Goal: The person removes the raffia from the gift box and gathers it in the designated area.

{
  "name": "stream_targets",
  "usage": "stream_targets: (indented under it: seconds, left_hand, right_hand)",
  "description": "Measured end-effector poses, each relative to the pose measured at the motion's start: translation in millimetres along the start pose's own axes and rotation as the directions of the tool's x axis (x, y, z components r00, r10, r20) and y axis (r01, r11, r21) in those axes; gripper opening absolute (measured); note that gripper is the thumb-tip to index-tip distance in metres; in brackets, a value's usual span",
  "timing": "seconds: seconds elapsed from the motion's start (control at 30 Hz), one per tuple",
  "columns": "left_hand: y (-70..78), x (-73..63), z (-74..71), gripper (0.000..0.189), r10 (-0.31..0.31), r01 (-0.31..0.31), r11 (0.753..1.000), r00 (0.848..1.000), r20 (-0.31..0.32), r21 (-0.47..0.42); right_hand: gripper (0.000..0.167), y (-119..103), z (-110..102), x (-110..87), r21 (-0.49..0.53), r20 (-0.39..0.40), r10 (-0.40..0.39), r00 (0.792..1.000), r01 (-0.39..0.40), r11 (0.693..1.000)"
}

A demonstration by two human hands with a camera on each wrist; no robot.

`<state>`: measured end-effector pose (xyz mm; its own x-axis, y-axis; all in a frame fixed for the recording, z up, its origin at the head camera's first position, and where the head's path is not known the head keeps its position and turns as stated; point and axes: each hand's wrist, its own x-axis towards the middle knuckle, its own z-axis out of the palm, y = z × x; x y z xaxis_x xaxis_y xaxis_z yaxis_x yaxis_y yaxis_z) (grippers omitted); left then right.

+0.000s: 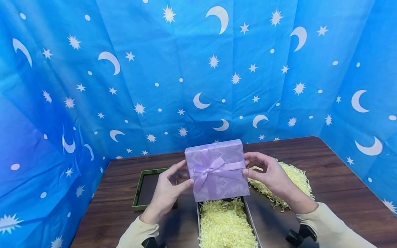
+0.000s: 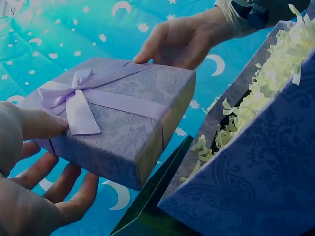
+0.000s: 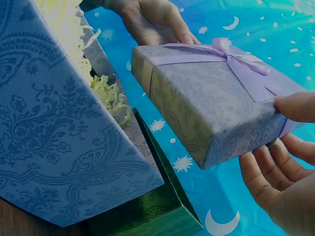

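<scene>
Both hands hold up a lilac gift box lid [image 1: 232, 183], patterned and tied with a satin ribbon bow [image 2: 78, 93]. My left hand [image 1: 164, 190] grips its left edge, thumb on the top face and fingers beneath. At the opposite edge, my right hand [image 1: 270, 172] pinches it the same way. The lid tilts toward me above the far end of a lilac box [image 1: 252, 223], and its underside is hidden. Pale yellow shredded paper [image 1: 224, 226] fills this box up to about the rim.
A green rectangular box part [image 1: 143, 207] with a dark inside lies at the left, partly behind the left hand. More yellow shredded paper [image 1: 299, 178] is heaped on the brown wooden table [image 1: 348, 199] at the right. Blue star-and-moon cloth [image 1: 196, 65] hangs around the table.
</scene>
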<state>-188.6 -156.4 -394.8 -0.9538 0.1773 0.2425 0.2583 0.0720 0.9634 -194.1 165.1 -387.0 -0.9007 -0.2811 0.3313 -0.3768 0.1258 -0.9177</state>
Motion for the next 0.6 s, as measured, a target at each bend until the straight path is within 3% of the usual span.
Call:
stream_targets:
  seconds: [0.4, 0.5, 0.6]
  left_hand:
    - [-0.1, -4.0, -1.9, 0.058, 0.153, -0.151, 0.985, 0.988, -0.021, 0.084]
    - [-0.7, -5.4, -1.3, 0.052, 0.226, -0.225, 0.97, 0.974, -0.001, 0.09]
    - [-1.7, -6.1, -0.7, 0.048, 0.312, -0.311, 0.942, 0.95, 0.009, 0.125]
  right_hand:
    - [0.044, 2.9, 2.8, -0.3, -0.006, -0.024, -0.166, 0.986, 0.166, 0.986]
    - [0.047, 3.1, 2.1, -1.3, 0.004, -0.018, -0.185, 0.983, 0.185, 0.983]
    - [0.05, 3.6, 1.7, -2.3, 0.02, -0.008, -0.205, 0.979, 0.205, 0.979]
